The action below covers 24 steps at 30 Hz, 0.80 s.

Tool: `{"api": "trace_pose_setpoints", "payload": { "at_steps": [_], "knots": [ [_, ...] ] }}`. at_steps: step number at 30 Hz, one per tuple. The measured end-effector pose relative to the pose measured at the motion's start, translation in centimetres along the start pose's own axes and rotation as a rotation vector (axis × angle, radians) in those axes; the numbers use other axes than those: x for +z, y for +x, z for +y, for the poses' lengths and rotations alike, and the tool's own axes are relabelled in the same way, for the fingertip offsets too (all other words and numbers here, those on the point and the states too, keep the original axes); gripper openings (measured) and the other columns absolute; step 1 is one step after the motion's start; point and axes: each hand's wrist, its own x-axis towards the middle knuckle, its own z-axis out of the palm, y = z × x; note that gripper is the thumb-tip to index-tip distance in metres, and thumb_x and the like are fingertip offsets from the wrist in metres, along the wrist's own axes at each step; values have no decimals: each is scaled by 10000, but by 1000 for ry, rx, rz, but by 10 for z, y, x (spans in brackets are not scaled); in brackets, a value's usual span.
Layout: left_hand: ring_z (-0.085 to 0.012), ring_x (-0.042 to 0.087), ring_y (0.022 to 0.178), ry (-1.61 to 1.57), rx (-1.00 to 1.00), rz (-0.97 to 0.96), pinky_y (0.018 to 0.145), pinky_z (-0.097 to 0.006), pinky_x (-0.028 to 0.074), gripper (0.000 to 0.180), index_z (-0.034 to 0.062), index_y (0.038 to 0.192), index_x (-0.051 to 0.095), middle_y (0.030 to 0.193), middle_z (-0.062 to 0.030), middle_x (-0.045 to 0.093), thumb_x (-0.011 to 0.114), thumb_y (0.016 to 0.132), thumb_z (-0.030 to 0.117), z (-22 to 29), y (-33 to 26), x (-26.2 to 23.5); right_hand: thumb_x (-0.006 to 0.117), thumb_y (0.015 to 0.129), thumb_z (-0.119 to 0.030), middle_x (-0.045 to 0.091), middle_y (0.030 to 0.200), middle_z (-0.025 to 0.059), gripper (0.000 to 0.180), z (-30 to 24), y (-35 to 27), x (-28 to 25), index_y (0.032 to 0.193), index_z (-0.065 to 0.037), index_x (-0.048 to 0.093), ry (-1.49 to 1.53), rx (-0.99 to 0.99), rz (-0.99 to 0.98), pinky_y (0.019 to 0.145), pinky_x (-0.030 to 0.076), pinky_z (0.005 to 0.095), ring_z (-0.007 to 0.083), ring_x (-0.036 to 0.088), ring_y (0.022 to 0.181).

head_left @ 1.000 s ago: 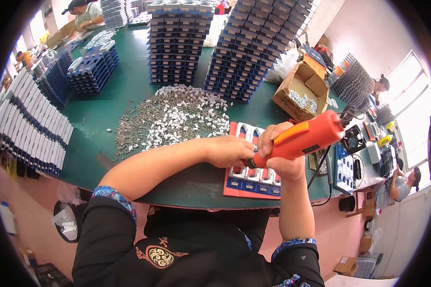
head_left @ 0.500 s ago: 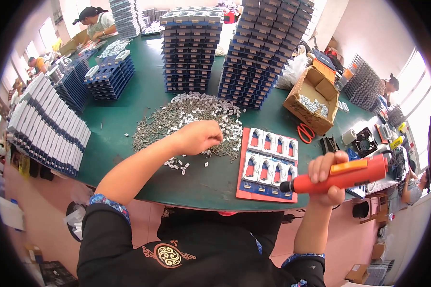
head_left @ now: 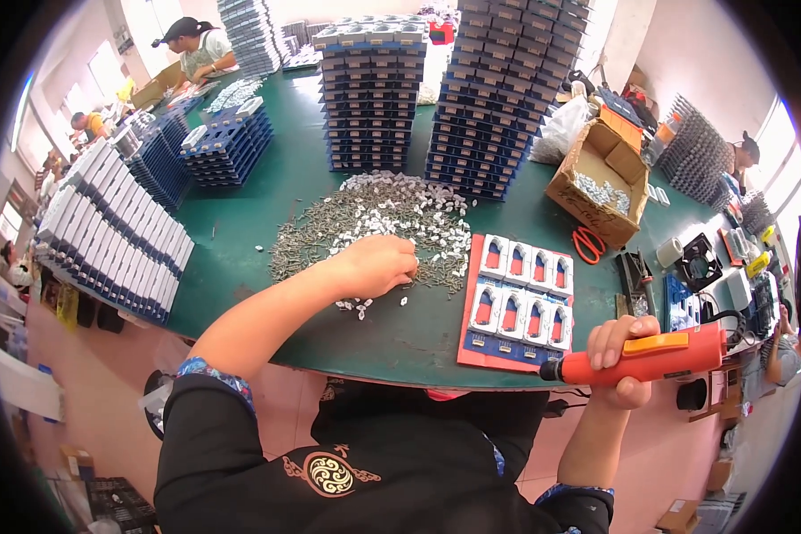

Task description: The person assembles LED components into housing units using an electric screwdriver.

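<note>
My right hand (head_left: 616, 360) is wrapped round a red electric screwdriver (head_left: 678, 354) with an orange lever. Its black tip points left, near the lower right corner of a red board (head_left: 470, 351). Two rows of white-and-blue plastic housings (head_left: 510, 311) with red showing through their openings lie on that board. My left hand (head_left: 378, 265) is closed, fingers curled down at the right part of a pile of screws (head_left: 316, 233) mixed with small white plastic pieces (head_left: 392, 189). Whatever its fingertips pinch is hidden.
Tall stacks of blue-and-white housings (head_left: 369, 107) rise behind the pile, with more stacks (head_left: 120, 231) at the left. To the right are a cardboard box (head_left: 601, 182) of white pieces, red-handled scissors (head_left: 587, 245) and a black fan frame (head_left: 699, 260). A co-worker (head_left: 200, 53) sits far left.
My left hand has moved down against the pile. My right hand has lowered the screwdriver, so its tip no longer overlaps the housings. The whole view has shifted slightly.
</note>
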Motion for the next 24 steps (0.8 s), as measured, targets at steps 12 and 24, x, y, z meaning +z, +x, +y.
{"api": "trace_pose_setpoints", "payload": {
  "at_steps": [12, 24],
  "knots": [
    [-300, 603, 912, -394, -204, -36, 797, -388, 486, 112, 43, 903, 649, 910, -116, 604, 649, 866, 148, 23, 9, 0, 809, 689, -147, 597, 800, 85, 594, -6, -10, -3, 1183, -34, 500, -5, 14, 27, 636, 461, 269, 179, 582, 689],
    [-295, 591, 872, -259, -49, 131, 749, -397, 486, 62, 57, 845, 638, 847, -88, 590, 680, 816, 91, 37, 4, -2, 802, 685, -137, 598, 790, 90, 588, -9, -14, -7, 1177, -30, 497, -7, 7, 23, 625, 463, 279, 184, 585, 679]
  ]
}}
